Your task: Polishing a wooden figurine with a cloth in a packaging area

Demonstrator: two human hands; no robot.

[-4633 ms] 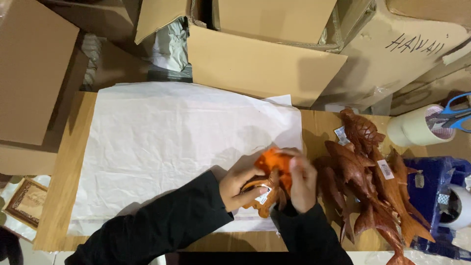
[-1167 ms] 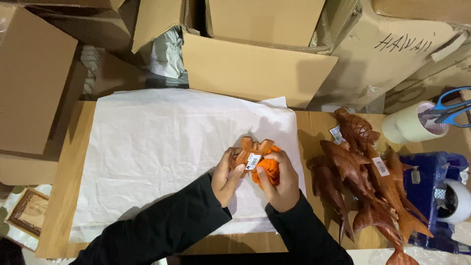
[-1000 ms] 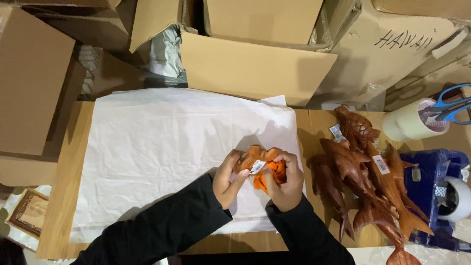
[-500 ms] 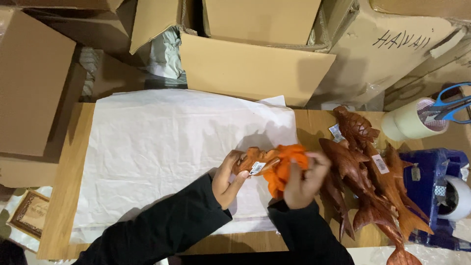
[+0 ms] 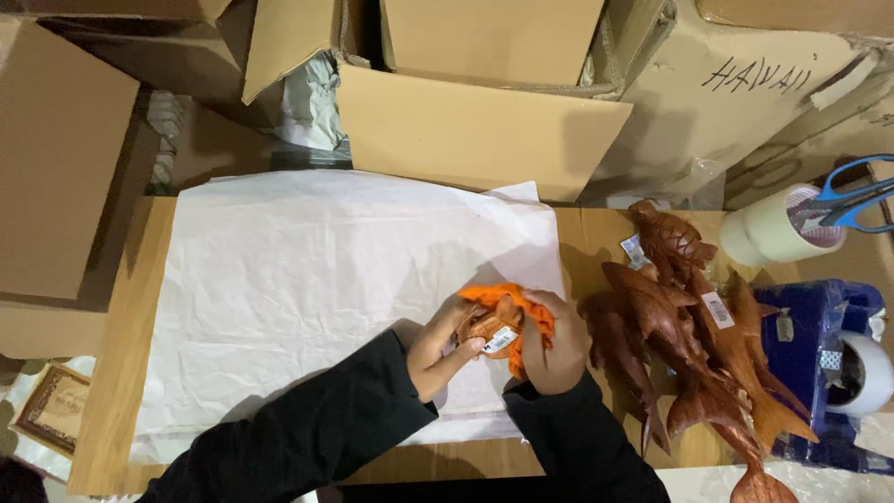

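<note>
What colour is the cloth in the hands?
Orange; the cloth shows best in the head view.

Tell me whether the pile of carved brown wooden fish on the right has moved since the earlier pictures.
No. The pile of carved brown wooden fish lies in the same spot, between the white wrapping paper and the blue tape dispenser.

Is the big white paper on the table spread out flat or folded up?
Spread out. The white paper lies open across the wooden table, wrinkled, under both hands.
</note>
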